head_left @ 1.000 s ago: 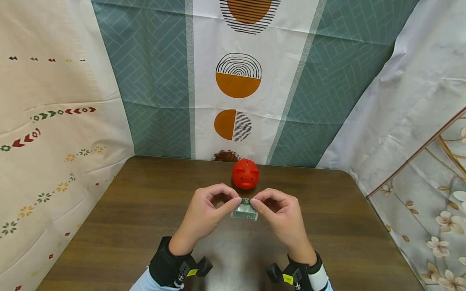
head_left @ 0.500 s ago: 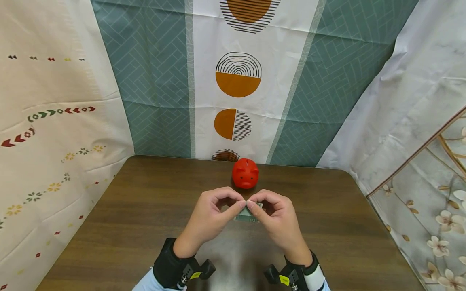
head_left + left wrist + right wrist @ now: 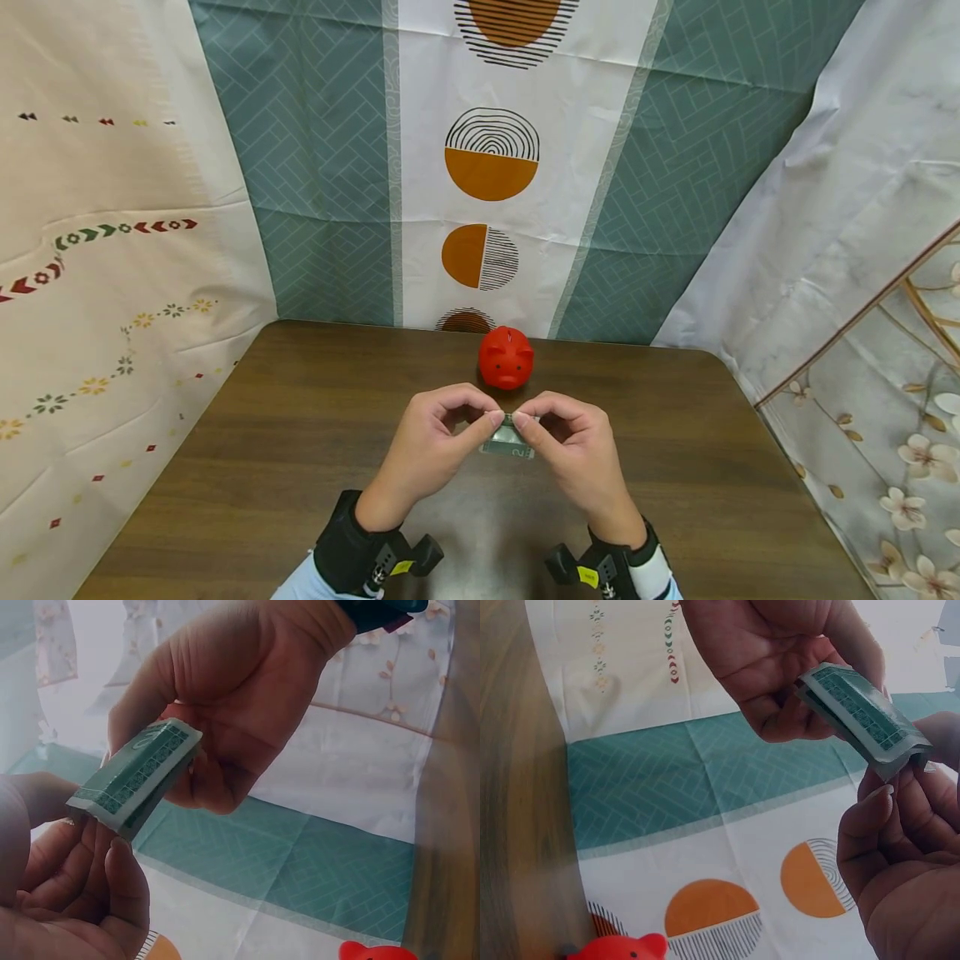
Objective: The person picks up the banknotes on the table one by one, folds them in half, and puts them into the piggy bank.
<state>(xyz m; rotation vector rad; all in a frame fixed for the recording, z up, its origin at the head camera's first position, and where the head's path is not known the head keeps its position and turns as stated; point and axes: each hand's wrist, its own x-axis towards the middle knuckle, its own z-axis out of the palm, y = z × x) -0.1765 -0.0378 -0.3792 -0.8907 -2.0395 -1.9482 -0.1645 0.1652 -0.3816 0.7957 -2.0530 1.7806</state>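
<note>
A folded green-and-white banknote (image 3: pixel 507 442) is held between both hands above the table, its layers bent over into a small strip. My left hand (image 3: pixel 431 446) pinches one end with thumb and fingers, and my right hand (image 3: pixel 577 454) pinches the other. The left wrist view shows the folded banknote (image 3: pixel 135 772) slanting from one hand to the other; in the right wrist view the banknote (image 3: pixel 866 716) has a gap between its layers along one edge. Just beyond the hands stands a red piggy bank (image 3: pixel 506 358) with a slot on top, facing me.
The brown wooden table (image 3: pixel 337 367) extends around the hands. Behind it hangs a green and white cloth (image 3: pixel 322 167) with orange circles. Patterned pale cloths hang at the left and right sides.
Both hands have dipped slightly toward me with the banknote. Their thumbs came together over it half a second ago and are now slightly apart again. The piggy bank has stayed put.
</note>
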